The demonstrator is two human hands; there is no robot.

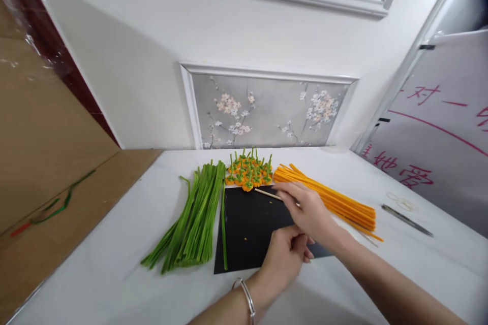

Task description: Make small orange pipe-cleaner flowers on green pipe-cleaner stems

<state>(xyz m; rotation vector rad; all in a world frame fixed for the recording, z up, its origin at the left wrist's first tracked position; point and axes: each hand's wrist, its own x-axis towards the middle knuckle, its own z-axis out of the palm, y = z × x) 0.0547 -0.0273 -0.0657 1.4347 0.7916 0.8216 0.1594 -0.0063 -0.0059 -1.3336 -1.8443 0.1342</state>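
My left hand (284,255), with a silver bangle (247,295) at the wrist, is over the front of a black mat (247,226). Its fingers are curled together, and whatever they hold is hidden. Just above and to the right is my right hand (309,210), fingers stretched leftward and apart over a thin pale stick (267,193). Part of the stick is under that hand; I cannot tell whether they touch. Behind the mat stands a cluster of small orange flowers with green stems (249,170). One green pipe cleaner (223,228) lies along the mat's left edge.
A thick bundle of green pipe cleaners (198,218) lies left of the mat. Orange pipe cleaners (331,195) are bundled on the right. Farther right are tweezers (407,220) and pale loops (402,201). A white wall (152,101) rises behind the table; cardboard (57,162) is at left.
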